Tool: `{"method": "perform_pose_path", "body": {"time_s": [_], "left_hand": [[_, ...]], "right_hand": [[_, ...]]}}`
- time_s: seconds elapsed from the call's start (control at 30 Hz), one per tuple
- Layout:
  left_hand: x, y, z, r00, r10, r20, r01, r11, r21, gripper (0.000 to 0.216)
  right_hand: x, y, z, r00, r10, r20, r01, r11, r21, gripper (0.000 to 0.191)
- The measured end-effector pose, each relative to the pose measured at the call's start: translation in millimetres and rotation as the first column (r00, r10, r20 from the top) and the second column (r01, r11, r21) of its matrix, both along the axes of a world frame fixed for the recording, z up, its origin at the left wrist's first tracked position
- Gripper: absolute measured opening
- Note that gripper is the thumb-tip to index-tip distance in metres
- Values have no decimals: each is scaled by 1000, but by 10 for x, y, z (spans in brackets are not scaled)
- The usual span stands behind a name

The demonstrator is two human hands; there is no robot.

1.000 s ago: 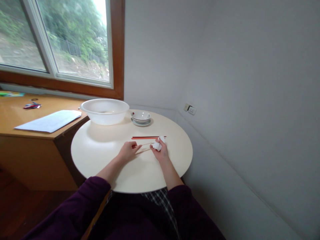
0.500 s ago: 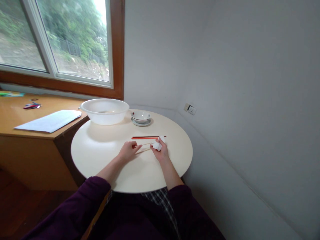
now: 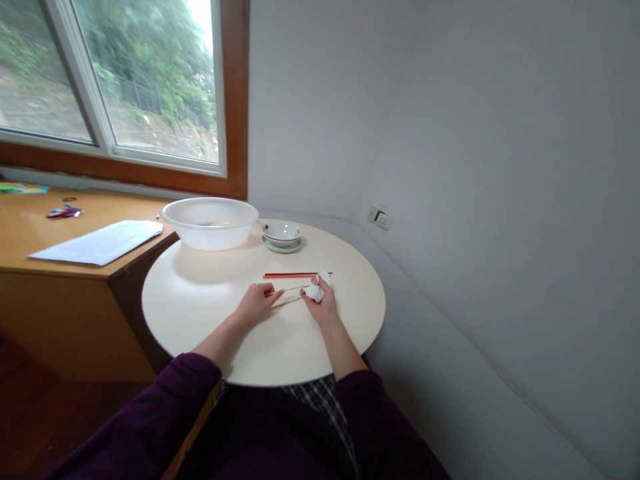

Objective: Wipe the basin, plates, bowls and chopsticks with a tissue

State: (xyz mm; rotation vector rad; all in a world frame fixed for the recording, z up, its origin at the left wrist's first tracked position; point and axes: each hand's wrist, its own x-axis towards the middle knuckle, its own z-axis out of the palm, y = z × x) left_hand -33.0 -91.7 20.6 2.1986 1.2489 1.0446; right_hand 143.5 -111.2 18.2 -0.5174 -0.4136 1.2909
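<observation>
My left hand (image 3: 257, 301) is closed on the left ends of two thin, pale wooden chopsticks (image 3: 291, 289), which spread a little apart toward the right. My right hand (image 3: 323, 303) grips a crumpled white tissue (image 3: 315, 291) around the other end of at least the upper stick; whether the lower one is inside too, I cannot tell. Just beyond my hands, a pair of red and dark chopsticks (image 3: 287, 275) lies side by side on the round white table (image 3: 200, 313). Their right ends pass behind the tissue.
A large translucent basin (image 3: 213, 233) stands at the table's back left. Right of it, a patterned white bowl (image 3: 281, 232) rests on a plate (image 3: 283, 248). To the left, a wooden desk (image 3: 30, 247) carries white papers (image 3: 100, 241). A wall runs along the right.
</observation>
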Motion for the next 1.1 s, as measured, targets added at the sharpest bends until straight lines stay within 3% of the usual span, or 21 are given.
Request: {"method": "perform_pose_path", "body": {"time_s": [1.1], "left_hand": [[9,-16,7,1000,-8,10,8,1000,-8,41]], "right_hand": [[-17,-23,38,999,-24,41,25,1000,-15,17]]}}
